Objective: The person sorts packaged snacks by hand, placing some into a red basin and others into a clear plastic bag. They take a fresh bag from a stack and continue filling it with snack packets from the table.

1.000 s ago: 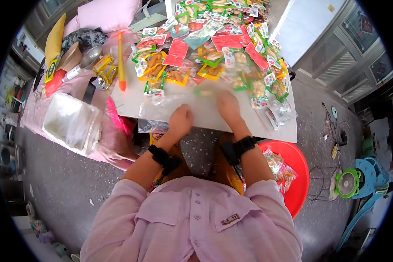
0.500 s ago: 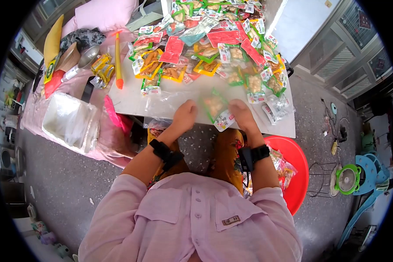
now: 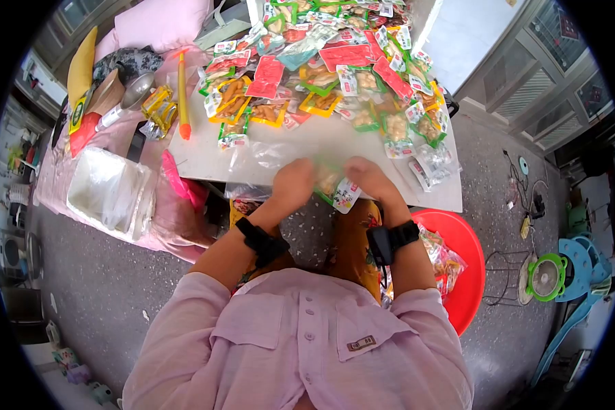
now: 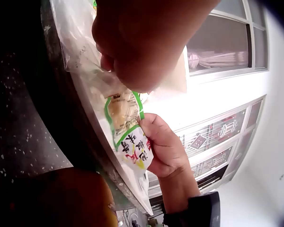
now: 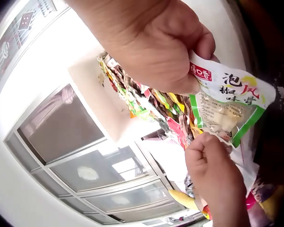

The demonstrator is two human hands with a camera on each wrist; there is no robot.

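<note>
A green-edged snack packet with a white printed end hangs between the two hands at the table's near edge. The right hand pinches its printed end between thumb and fingers, as the right wrist view shows with the packet. Curled at the packet's other end is the left hand; in the left wrist view its fingers meet a clear plastic bag beside the packet. Whether the left fingers hold the bag, the packet or both is hard to tell.
Many sealed packets cover the far part of the table. Clear wrappers lie at its right. Below stands a red basin with packets inside; a white foam box sits at the left.
The packet came down toward the near edge between the hands, and its printed end hangs by the right hand. The hands have drawn closer together than half a second ago.
</note>
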